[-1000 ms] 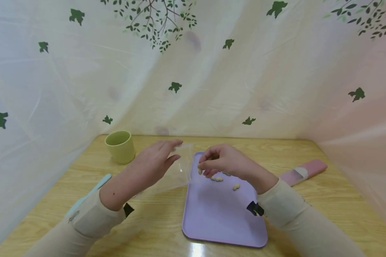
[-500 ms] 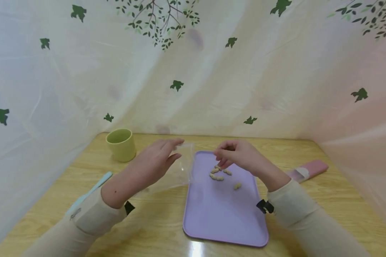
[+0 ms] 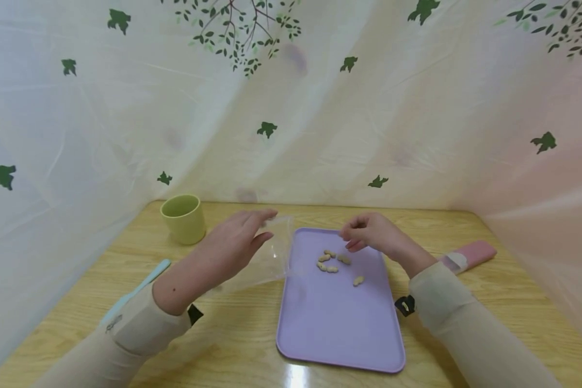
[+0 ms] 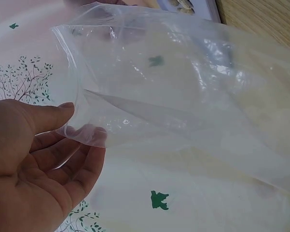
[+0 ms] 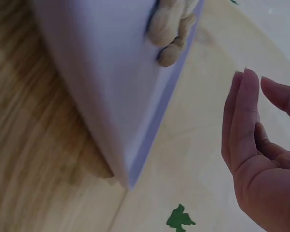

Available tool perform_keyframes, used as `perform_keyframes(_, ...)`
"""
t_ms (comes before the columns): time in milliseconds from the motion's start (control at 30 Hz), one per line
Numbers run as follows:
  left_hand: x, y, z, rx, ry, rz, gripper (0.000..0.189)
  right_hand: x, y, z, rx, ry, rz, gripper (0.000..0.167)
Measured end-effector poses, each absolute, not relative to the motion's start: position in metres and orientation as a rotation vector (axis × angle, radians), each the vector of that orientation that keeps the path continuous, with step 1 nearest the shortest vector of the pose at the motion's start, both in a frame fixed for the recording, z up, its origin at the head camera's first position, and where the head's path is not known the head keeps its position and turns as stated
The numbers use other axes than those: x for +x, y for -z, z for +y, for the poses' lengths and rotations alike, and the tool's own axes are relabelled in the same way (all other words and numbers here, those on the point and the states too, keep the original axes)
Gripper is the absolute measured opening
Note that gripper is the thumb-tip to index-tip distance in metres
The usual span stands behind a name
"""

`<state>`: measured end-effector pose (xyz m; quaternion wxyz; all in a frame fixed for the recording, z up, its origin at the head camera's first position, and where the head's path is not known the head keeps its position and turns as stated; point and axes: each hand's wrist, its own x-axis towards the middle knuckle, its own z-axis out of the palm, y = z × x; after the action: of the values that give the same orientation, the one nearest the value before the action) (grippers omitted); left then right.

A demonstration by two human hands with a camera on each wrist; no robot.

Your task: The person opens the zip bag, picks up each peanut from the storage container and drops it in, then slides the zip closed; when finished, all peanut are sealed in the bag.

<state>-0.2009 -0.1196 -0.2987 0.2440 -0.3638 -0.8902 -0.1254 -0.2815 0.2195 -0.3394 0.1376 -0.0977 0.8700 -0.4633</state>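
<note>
In the left wrist view, my left hand pinches the rim of a clear plastic bag between thumb and fingers. The bag's mouth gapes toward the purple tray. My right hand hovers above the tray's far right corner. Its fingers are bent and relaxed; the right wrist view shows a gap between thumb and fingertips, with nothing held. Several unshelled peanuts lie on the far half of the tray, one peanut apart from the others.
A yellow-green cup stands at the back left. A light blue utensil lies partly behind the left forearm. Right of the tray is a pink, flat long item with a pale band. A patterned curtain rises behind the wooden table.
My right hand held a peanut near the bag's mouth a second ago; its fingers have parted and no longer hold it. The hand has moved right. My left hand stays on the bag.
</note>
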Motion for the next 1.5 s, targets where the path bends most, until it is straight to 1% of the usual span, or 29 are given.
perform_keyframes(367, -0.201, 0.3, -0.12, -0.987, 0.367, -2.44, 0.043, -0.292, 0.354, 0.22, -0.357, 1.023, 2.585, 0.02)
perform_keyframes(533, -0.201, 0.3, -0.119, -0.987, 0.363, -2.443, 0.044, -0.293, 0.357, 0.219, -0.381, 0.933, 2.597, 0.019)
perform_keyframes(1167, -0.202, 0.3, -0.119, -0.983, 0.368, -2.445, 0.044, -0.297, 0.362, 0.211, -0.384, 0.831, 2.565, 0.016)
perform_keyframes(1500, -0.201, 0.3, -0.119, -0.988, 0.365, -2.436, 0.045, -0.295, 0.36, 0.208, -0.349, 0.786, 2.56, 0.018)
